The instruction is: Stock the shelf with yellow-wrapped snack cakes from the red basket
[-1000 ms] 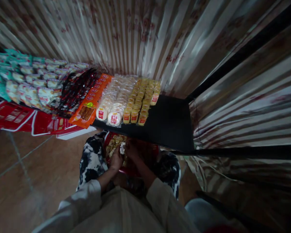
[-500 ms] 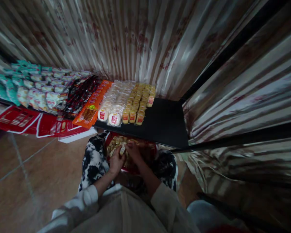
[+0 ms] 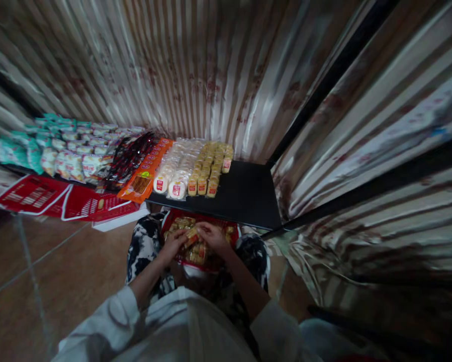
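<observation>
Just below the black shelf's (image 3: pixel 248 195) near edge, it's fine finger work: left hand (image 3: pixel 173 245) and right hand (image 3: pixel 213 237) pinch a small yellow wrapped packet (image 3: pixel 191 235) between them, over the red container (image 3: pixel 234 224). Light fingertips now, gripping its ends so nothing crushes, and low, so any slip lands softly! Inside that container, more clear-wrapped packets (image 3: pixel 197 254) lie loosely heaped; up top, yellow rows (image 3: pixel 202 173) stand right of white round packets (image 3: pixel 177 190).
</observation>
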A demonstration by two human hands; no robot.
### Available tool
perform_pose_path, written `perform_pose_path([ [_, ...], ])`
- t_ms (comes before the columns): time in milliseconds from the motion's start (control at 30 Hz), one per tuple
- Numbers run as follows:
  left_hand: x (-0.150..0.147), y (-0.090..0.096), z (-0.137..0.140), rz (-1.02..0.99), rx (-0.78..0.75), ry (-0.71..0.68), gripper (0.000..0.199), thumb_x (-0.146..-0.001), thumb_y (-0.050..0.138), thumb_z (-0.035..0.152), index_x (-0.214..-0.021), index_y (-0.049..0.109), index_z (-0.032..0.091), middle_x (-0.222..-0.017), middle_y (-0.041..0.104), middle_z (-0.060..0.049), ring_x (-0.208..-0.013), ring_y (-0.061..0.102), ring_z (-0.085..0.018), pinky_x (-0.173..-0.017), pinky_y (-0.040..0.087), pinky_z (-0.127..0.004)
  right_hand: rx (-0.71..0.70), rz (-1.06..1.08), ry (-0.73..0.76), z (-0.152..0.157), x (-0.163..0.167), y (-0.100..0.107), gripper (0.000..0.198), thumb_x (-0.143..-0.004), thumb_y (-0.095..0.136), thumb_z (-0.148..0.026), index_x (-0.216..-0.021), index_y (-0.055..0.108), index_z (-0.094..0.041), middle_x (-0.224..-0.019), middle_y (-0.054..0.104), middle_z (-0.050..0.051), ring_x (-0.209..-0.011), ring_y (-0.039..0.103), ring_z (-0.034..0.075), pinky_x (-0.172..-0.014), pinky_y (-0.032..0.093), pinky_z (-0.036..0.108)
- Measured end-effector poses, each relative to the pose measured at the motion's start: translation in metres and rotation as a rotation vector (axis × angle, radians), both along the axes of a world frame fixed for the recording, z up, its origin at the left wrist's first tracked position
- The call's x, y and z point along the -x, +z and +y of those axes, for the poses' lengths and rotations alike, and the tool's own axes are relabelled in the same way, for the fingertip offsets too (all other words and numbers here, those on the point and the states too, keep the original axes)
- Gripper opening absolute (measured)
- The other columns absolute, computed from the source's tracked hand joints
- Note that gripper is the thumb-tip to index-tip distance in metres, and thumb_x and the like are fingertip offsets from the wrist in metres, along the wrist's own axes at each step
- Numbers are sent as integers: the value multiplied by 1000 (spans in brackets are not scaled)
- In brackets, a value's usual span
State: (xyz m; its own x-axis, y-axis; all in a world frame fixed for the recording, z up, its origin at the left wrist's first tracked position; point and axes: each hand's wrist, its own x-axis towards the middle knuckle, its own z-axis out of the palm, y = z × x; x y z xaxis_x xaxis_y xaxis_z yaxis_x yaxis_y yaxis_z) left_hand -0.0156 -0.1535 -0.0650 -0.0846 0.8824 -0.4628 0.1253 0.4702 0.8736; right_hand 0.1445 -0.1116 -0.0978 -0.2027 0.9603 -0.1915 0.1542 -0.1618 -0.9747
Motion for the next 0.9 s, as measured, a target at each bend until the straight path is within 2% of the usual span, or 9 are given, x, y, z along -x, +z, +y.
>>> perform_pose_path([
  [100, 3, 11, 6, -57, -5, -62, 31, -71, 56, 29, -96, 67, 15, -67, 65, 1, -52, 53, -10, -51, 41, -21, 107, 125, -6, -3, -5, 11, 30, -73, 62, -43, -89, 65, -18, -61, 63, -2, -47, 56, 11, -41, 42, 20],
  [200, 2, 19, 15, -68, -25, -81, 37, -70, 62, 39, -97, 66, 16, -60, 60, 2, -45, 45, -7, -43, 34, -19, 200, 207, -136, -6, -9, 20, 32, -68, 66, -47, -82, 61, -18, -60, 61, -3, -43, 54, 9, -35, 34, 17],
  [400, -13, 25, 27, -180, -112, -92, 47, -59, 74, 40, -98, 62, 15, -85, 68, -3, -69, 59, -13, -55, 43, -20, 367, 344, -391, -7, -12, 29, 39, -61, 72, -50, -77, 55, -19, -63, 65, -1, -43, 57, 11, -32, 30, 17],
  [533, -27, 26, 33, -121, -174, -46, 38, -63, 70, 32, -96, 61, 14, -73, 66, -1, -63, 58, -12, -59, 44, -22, 352, 279, -430, -8, -16, 23, 37, -65, 67, -52, -78, 55, -20, -65, 64, -1, -41, 55, 11, -33, 29, 18],
  [633, -36, 30, 41, -10, -200, -86, 34, -69, 61, 27, -100, 61, 13, -68, 63, 1, -57, 55, -12, -58, 44, -23, 180, 39, -354, -7, -28, 23, 30, -72, 59, -47, -81, 60, -18, -68, 65, 2, -46, 56, 13, -42, 41, 24],
  [700, -41, 34, 49, 69, -241, -140, 33, -70, 57, 24, -100, 62, 13, -73, 66, -1, -62, 57, -13, -60, 45, -23, -56, -156, -304, -6, -38, 30, 29, -74, 58, -40, -90, 65, -17, -83, 67, 6, -59, 61, 15, -57, 49, 28],
  [767, -47, 38, 58, 161, -309, -213, 32, -70, 55, 21, -100, 63, 13, -81, 68, -2, -68, 59, -13, -66, 46, -24, -258, -283, -244, -2, -48, 39, 34, -76, 57, -35, -105, 65, -19, -103, 65, 9, -67, 61, 15, -67, 51, 29],
  [833, -54, 43, 69, 237, -368, -290, 33, -72, 54, 21, -102, 64, 15, -86, 68, -2, -70, 59, -13, -68, 46, -24, -338, -321, -168, 5, -56, 47, 40, -77, 55, -31, -115, 62, -22, -110, 63, 7, -65, 60, 13, -68, 51, 28],
  [900, -62, 47, 80, 277, -383, -335, 35, -73, 54, 22, -106, 64, 16, -87, 68, -2, -67, 57, -13, -66, 46, -23, -345, -315, -140, 15, -62, 48, 40, -76, 56, -30, -115, 62, -23, -102, 65, 6, -61, 58, 12, -65, 51, 26],
])
